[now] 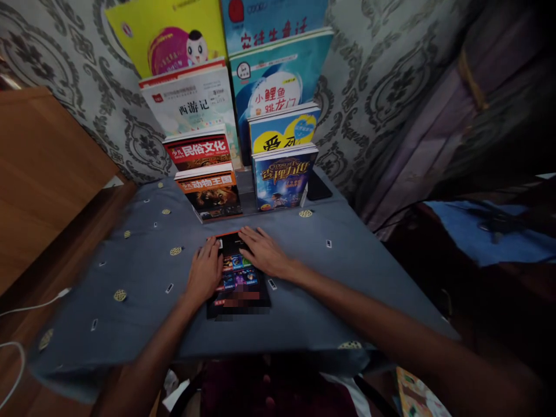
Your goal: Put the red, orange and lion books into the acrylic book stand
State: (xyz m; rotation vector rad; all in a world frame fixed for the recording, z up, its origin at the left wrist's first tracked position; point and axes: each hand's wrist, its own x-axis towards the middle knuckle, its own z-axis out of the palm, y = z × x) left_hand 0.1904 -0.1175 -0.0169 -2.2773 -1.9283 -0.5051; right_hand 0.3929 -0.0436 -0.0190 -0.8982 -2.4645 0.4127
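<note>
A dark book [243, 280] with rows of small colourful pictures lies flat on the blue-grey tablecloth [325, 284]. My left hand [205, 267] rests along the book's left edge, fingers stretched toward its far end. On the far right part of the book lies my right hand [263, 252], its fingers extended and spread over the cover. Neither hand wraps round the book. Just beyond it stand an orange-and-black book [212, 197] with a lion on its cover and a blue book [283, 176], both upright at the front of a tiered display.
Behind these rise a red-topped book [200, 152], a pale book [186, 107], a yellow book [174, 35] and teal books [282, 69]. A black phone-like object [319, 188] lies beside the display. At left are a wooden cabinet [39, 168] and a white cable [39, 307]; at right hangs a curtain [417, 110].
</note>
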